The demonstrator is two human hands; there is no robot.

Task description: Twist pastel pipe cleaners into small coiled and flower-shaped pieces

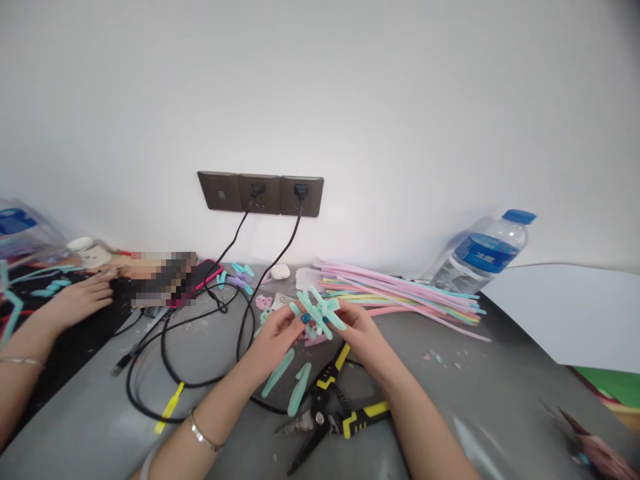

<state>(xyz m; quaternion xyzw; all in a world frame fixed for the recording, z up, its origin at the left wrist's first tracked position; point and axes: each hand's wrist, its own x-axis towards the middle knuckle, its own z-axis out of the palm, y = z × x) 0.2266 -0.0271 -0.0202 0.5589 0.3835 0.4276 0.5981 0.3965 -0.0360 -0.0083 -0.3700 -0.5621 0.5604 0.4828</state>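
Thumb and fingers of my left hand (pixel 280 328) pinch a mint-green bundle of bent pipe cleaners (pixel 320 310), its loops sticking out several ways. From the other side, my right hand (pixel 359 328) is closed on the same bundle. Two folded mint pipe cleaner pieces (pixel 299 390) lie on the table below my left hand. Yellow-and-black wire cutters (pixel 320 417) rest with jaws open under my forearms. Small pink pieces (pixel 264 303) lie behind my left hand, and my fingers partly hide others.
Pastel pipe cleaners (pixel 400 287) lie piled beyond my right hand, near a leaning water bottle (pixel 487 250) and white paper (pixel 565 310). Black cables (pixel 165 347) loop across the left side from wall sockets (pixel 260 194). Another person's hand (pixel 83 301) rests at far left.
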